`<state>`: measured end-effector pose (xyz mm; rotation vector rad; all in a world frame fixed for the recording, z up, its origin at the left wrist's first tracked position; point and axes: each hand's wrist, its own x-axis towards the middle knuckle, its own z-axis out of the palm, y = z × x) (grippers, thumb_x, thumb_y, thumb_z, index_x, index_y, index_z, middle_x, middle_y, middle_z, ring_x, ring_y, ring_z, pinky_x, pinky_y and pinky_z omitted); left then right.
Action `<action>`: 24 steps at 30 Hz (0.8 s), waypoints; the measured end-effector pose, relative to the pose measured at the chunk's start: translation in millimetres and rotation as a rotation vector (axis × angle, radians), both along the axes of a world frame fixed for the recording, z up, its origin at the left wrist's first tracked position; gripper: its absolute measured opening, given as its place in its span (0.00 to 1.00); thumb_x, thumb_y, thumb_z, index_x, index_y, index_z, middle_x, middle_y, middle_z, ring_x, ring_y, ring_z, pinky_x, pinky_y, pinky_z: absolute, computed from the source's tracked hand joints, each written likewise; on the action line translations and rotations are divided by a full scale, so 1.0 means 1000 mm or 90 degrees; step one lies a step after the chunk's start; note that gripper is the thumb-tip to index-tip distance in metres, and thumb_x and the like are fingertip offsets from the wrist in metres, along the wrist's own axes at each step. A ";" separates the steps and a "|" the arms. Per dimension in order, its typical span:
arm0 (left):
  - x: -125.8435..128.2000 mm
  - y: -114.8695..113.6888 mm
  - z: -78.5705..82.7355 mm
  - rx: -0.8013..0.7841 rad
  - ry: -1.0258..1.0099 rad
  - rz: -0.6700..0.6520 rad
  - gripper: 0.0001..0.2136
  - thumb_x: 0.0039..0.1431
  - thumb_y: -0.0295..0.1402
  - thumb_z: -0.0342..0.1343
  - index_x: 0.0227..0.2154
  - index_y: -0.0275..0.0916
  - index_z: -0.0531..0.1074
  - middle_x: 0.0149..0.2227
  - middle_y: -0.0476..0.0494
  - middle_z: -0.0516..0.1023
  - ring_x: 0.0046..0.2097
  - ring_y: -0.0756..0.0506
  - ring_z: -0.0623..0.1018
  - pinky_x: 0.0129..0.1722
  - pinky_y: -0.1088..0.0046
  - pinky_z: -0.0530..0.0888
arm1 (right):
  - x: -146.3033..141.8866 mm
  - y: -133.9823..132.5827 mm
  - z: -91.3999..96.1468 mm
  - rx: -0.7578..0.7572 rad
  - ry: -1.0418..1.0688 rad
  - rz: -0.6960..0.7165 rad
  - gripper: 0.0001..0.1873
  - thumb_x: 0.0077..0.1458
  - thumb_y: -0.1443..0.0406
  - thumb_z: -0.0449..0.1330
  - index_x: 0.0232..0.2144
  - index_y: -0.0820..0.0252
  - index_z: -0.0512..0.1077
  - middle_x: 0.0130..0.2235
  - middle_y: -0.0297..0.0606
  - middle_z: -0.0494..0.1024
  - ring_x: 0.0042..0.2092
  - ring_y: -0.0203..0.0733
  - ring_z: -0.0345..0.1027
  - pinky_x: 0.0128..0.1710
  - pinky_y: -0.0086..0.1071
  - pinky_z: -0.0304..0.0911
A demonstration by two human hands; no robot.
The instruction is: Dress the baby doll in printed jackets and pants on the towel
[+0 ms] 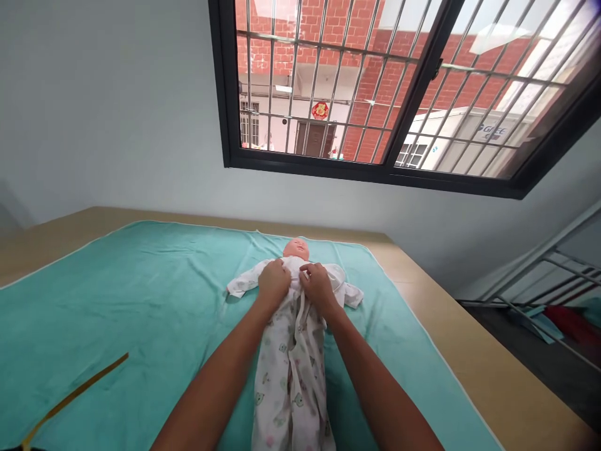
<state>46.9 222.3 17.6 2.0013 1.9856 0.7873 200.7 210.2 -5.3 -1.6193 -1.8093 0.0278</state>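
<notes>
A baby doll (295, 248) lies on its back on a teal towel (141, 300), head toward the wall. It wears a white patterned sleepsuit (291, 369) with sleeves spread to both sides. My left hand (273, 283) rests on the doll's chest, fingers curled and pinching the suit's fabric near the collar. My right hand (317, 285) sits beside it on the chest, fingers also closed on the fabric at the front opening. Both forearms reach in from the bottom edge.
The towel covers a wooden table (469, 351) pushed against a grey wall. A yellow strap (75, 394) lies on the towel at lower left. A barred window (375, 88) is above. A metal frame (539, 282) stands at right beyond the table edge.
</notes>
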 end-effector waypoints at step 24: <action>-0.059 0.028 -0.041 -0.007 0.004 0.018 0.21 0.58 0.44 0.52 0.54 0.50 0.71 0.49 0.38 0.72 0.51 0.36 0.71 0.48 0.60 0.65 | -0.093 0.114 0.023 -0.323 -0.297 0.170 0.08 0.34 0.70 0.70 0.22 0.56 0.77 0.28 0.39 0.79 0.35 0.48 0.76 0.40 0.37 0.67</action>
